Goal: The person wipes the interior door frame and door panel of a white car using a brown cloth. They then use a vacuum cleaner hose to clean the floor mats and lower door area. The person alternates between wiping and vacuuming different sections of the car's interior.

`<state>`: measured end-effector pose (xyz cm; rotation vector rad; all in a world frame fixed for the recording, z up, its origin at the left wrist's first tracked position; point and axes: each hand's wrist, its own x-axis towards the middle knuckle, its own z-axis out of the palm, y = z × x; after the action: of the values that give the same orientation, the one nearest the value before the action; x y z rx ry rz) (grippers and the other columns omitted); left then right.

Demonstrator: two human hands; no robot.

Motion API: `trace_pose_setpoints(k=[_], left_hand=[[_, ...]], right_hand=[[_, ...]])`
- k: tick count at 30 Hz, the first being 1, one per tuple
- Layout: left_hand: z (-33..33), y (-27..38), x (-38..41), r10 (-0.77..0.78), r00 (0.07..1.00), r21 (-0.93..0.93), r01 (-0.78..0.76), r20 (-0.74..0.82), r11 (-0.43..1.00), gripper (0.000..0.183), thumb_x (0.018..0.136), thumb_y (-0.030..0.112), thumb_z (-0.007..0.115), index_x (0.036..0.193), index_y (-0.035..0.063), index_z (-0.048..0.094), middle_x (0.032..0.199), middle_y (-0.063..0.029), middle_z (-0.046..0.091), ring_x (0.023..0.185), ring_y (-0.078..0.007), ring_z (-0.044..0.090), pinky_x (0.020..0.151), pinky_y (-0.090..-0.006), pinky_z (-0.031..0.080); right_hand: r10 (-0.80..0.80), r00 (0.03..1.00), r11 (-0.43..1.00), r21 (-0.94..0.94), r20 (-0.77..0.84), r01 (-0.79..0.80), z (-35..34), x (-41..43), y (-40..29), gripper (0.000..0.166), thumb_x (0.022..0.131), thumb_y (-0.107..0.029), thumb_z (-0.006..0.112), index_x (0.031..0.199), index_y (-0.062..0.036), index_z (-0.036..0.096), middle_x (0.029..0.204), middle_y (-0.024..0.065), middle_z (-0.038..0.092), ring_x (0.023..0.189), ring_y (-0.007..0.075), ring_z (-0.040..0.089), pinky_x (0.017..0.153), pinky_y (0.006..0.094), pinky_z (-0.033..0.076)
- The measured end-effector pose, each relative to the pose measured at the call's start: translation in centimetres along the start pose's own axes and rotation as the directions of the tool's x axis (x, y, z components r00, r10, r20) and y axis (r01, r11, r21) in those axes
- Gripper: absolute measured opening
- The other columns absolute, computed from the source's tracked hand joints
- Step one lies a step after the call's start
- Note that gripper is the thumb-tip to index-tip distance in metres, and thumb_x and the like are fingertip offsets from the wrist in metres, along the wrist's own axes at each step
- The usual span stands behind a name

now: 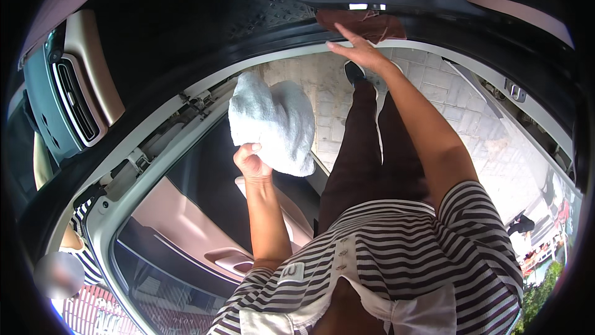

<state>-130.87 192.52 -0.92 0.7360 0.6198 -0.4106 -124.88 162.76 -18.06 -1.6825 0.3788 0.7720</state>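
Note:
My left hand (252,163) grips a pale blue-white terry towel (274,123) by its lower edge. The towel is bunched up in front of the opened car door. My right hand (360,51) is stretched forward with thumb and fingers apart, holding nothing. A reddish-brown cloth (386,27) lies over the black door sill (274,42), just beyond that hand. My index fingertip overlaps the cloth's edge in the picture; whether it touches is unclear.
The car door (204,237) with its pinkish-beige trim swings out on my left. A dashboard air vent (76,98) is at the far left. Dark textured floor matting (274,12) lies beyond the sill. Paving (325,102) is under my feet. A door latch striker (515,91) sits on the right pillar.

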Motion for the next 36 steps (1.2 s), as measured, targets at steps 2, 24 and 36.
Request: trace_pose_setpoints(k=[2, 24, 36], left_hand=[[-0.7, 1.0, -1.1, -0.077, 0.980, -0.063, 0.090, 0.182, 0.994, 0.067, 0.055, -0.001, 0.053, 0.121, -0.0102, 0.047, 0.108, -0.0204, 0.061, 0.093, -0.0339, 0.063, 0.081, -0.0406, 0.054], [29.6, -4.7, 37.0, -0.113, 0.969, 0.572, 0.221, -0.217, 0.790, 0.043, 0.086, 0.051, 0.062, 0.073, 0.0098, 0.059, 0.053, 0.0048, 0.045, 0.044, -0.0057, 0.038, 0.048, -0.0213, 0.034], [29.8, -5.0, 40.0, -0.218, 0.877, 0.663, 0.469, -0.428, 0.584, 0.044, 0.079, 0.050, 0.070, 0.065, 0.0101, 0.056, 0.048, 0.0067, 0.044, 0.039, -0.0046, 0.035, 0.039, -0.0206, 0.030]], right_hand=[[-0.198, 0.967, 0.924, 0.361, 0.164, 0.128, 2.3, -3.4, -3.5, 0.082, 0.088, -0.059, 0.048, 0.148, -0.0103, 0.021, 0.152, 0.0146, 0.023, 0.140, 0.0284, 0.021, 0.114, 0.0374, 0.017], [0.107, 0.886, 0.056, 0.893, -0.450, 0.447, -20.3, -5.4, -18.8, 0.049, 0.089, -0.030, 0.062, 0.128, -0.0036, 0.048, 0.119, 0.0060, 0.055, 0.109, 0.0161, 0.053, 0.094, 0.0311, 0.043], [-0.198, 0.784, -0.031, 0.803, -0.589, 0.596, -29.7, 6.1, -34.4, 0.034, 0.091, -0.020, 0.061, 0.121, -0.0054, 0.052, 0.111, 0.0047, 0.060, 0.100, 0.0138, 0.059, 0.085, 0.0290, 0.049]])
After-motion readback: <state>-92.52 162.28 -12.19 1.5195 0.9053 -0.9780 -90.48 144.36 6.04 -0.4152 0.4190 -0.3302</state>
